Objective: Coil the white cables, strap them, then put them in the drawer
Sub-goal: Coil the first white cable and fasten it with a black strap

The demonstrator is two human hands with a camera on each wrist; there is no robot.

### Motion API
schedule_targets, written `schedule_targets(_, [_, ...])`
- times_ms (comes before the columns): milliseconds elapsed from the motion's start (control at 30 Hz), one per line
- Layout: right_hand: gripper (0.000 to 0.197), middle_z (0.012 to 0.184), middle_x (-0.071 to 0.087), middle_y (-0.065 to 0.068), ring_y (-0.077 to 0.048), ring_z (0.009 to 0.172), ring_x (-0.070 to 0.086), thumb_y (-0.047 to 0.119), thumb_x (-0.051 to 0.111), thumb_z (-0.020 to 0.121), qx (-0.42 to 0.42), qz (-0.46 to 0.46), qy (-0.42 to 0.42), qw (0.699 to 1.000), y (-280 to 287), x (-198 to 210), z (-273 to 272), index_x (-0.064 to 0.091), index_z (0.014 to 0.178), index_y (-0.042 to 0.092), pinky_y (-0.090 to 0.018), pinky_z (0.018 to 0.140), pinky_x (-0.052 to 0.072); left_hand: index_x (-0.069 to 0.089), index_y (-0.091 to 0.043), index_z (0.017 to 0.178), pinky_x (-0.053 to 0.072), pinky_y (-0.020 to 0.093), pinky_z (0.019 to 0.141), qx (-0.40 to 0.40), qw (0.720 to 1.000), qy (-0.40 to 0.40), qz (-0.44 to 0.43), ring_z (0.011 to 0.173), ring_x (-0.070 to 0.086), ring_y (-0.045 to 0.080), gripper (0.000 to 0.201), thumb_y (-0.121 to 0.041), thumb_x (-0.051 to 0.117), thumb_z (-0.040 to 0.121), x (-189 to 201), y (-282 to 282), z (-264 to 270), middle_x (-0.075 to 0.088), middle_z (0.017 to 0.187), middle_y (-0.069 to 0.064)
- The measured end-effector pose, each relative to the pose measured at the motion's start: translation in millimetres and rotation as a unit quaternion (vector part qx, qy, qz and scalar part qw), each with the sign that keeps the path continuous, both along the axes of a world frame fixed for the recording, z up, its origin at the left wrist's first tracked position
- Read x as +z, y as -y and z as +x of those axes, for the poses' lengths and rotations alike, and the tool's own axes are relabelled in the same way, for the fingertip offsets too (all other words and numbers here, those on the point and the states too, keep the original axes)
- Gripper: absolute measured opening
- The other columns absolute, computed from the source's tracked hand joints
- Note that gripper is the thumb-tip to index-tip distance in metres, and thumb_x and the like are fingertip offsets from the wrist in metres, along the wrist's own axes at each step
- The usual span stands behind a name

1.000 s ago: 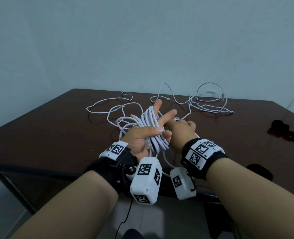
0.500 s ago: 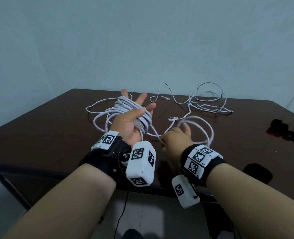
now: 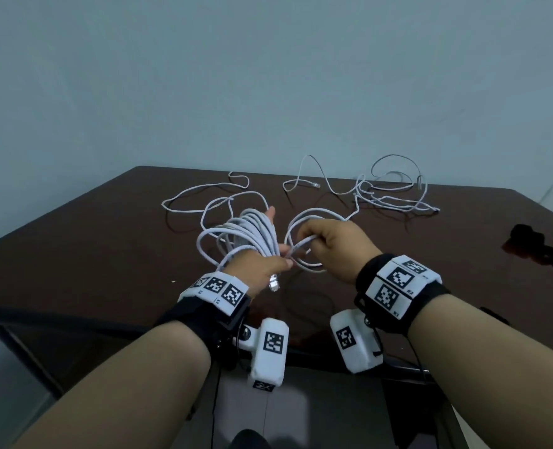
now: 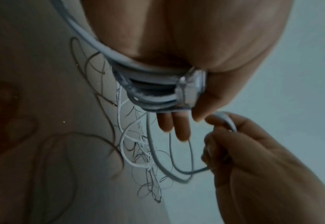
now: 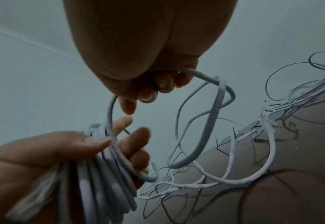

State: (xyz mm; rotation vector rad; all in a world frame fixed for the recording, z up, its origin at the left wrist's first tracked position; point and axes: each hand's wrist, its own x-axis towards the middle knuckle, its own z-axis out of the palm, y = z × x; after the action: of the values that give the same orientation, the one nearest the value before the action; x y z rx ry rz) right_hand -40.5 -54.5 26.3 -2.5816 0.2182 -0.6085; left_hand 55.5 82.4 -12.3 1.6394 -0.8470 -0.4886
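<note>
My left hand (image 3: 262,264) holds a coil of white cable (image 3: 259,231) wound round its palm, with the thumb pressing the turns down (image 5: 100,181). A clear plug (image 3: 273,283) hangs from the coil by my left wrist. Just to its right, my right hand (image 3: 330,241) has its fingers curled round a fresh loop of the same cable (image 3: 312,209), held against the left fingertips. The uncoiled slack (image 3: 204,202) trails over the dark brown table (image 3: 90,247). A second white cable (image 3: 395,202) lies tangled at the back right.
Black straps (image 3: 534,244) lie near the table's right edge. The table's front edge (image 3: 106,322) runs just below my wrists, with floor beneath. A plain wall stands behind the table.
Half a second ago my hands were apart, the right drawing out a loop. The right hand has now brought that loop up to the left hand, which has dropped and turned towards it.
</note>
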Motion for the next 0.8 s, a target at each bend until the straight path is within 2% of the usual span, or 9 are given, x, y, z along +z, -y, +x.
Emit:
schedule_targets(33, [0.023, 0.062, 0.051, 0.012, 0.0, 0.055, 0.047, 0.003, 0.051, 0.081, -0.005, 0.011, 0.005, 1.0, 0, 0, 0, 0.066, 0.09, 0.018, -0.018, 0.058, 0.033, 0.054, -0.047, 0.126, 0.033, 0.039, 0.111, -0.009, 0.998, 0.037, 0.046, 0.123, 0.051, 0.012, 0.061, -0.036, 0.065, 0.067, 0, 0, 1, 0.063, 0.123, -0.01])
schedule_targets(100, [0.021, 0.06, 0.051, 0.012, 0.003, 0.052, 0.048, 0.005, 0.052, 0.081, -0.016, 0.034, 0.022, 0.999, 1, -1, 1, 0.063, 0.093, 0.019, -0.01, 0.052, 0.034, 0.072, -0.042, 0.087, 0.038, 0.039, 0.105, -0.014, 0.987, 0.096, 0.125, 0.118, 0.052, 0.017, 0.026, -0.05, 0.06, 0.066, 4, 0, -6, 0.061, 0.121, -0.006])
schedule_targets(200, [0.017, 0.07, 0.06, 0.008, -0.002, 0.053, 0.048, 0.009, 0.055, 0.082, -0.023, 0.077, 0.038, 0.996, 1, -3, 3, 0.061, 0.092, 0.021, -0.01, 0.053, 0.036, 0.068, -0.031, 0.052, 0.047, 0.046, 0.094, -0.025, 0.996, 0.046, 0.069, 0.086, 0.065, 0.028, 0.026, -0.051, 0.061, 0.068, 2, 1, -12, 0.069, 0.071, -0.003])
schedule_targets(300, [0.015, 0.062, 0.055, 0.015, 0.004, 0.049, 0.049, 0.01, 0.059, 0.082, -0.056, 0.119, 0.051, 0.99, 10, -5, 5, 0.057, 0.088, 0.024, -0.007, 0.051, 0.035, 0.067, -0.02, 0.069, 0.05, 0.037, 0.08, -0.057, 0.996, -0.048, -0.038, 0.053, 0.056, 0.021, 0.015, -0.025, 0.06, 0.082, 0, 0, -15, 0.052, 0.044, 0.0])
schedule_targets(400, [0.012, 0.059, 0.05, 0.01, -0.002, 0.048, 0.046, 0.013, 0.063, 0.082, -0.107, 0.133, 0.063, 0.983, 24, -8, 6, 0.056, 0.084, 0.023, -0.006, 0.047, 0.035, 0.063, -0.005, 0.082, 0.052, 0.031, 0.075, -0.067, 0.979, -0.157, -0.112, 0.041, 0.048, 0.014, 0.02, -0.004, 0.047, 0.093, 7, -2, -19, 0.042, 0.039, -0.001])
schedule_targets(533, [0.016, 0.073, 0.064, 0.0, -0.01, 0.061, 0.053, 0.023, 0.071, 0.079, -0.152, 0.159, 0.087, 0.972, 34, -14, 4, 0.055, 0.076, 0.024, -0.009, 0.052, 0.038, 0.057, -0.002, 0.073, 0.057, 0.03, 0.066, -0.063, 0.947, -0.263, -0.174, 0.036, 0.045, 0.012, 0.023, -0.01, 0.046, 0.091, 16, -2, -22, 0.038, 0.037, -0.002])
schedule_targets(667, [0.018, 0.07, 0.063, 0.003, -0.017, 0.072, 0.057, 0.034, 0.071, 0.076, -0.179, 0.143, 0.053, 0.972, 36, -19, 4, 0.057, 0.069, 0.025, -0.027, 0.071, 0.048, 0.063, -0.009, 0.062, 0.055, 0.029, 0.059, -0.146, 0.905, -0.334, -0.218, 0.034, 0.045, 0.013, 0.019, -0.014, 0.057, 0.079, 22, -5, -23, 0.039, 0.036, -0.002])
schedule_targets(733, [0.02, 0.066, 0.062, 0.008, -0.021, 0.083, 0.058, 0.041, 0.064, 0.081, -0.184, 0.094, 0.013, 0.978, 35, -18, 2, 0.057, 0.065, 0.03, -0.036, 0.09, 0.044, 0.069, -0.01, 0.068, 0.053, 0.027, 0.058, -0.193, 0.889, -0.336, -0.245, 0.035, 0.047, 0.012, 0.009, -0.017, 0.073, 0.067, 24, -5, -23, 0.046, 0.039, -0.003])
schedule_targets(800, [0.021, 0.072, 0.063, 0.008, -0.021, 0.094, 0.057, 0.043, 0.055, 0.088, -0.185, 0.029, -0.039, 0.981, 31, -16, 1, 0.06, 0.07, 0.032, -0.034, 0.094, 0.032, 0.075, -0.009, 0.084, 0.053, 0.026, 0.06, -0.228, 0.872, -0.338, -0.271, 0.039, 0.051, 0.011, 0.032, -0.027, 0.082, 0.058, 23, -5, -21, 0.058, 0.05, 0.0])
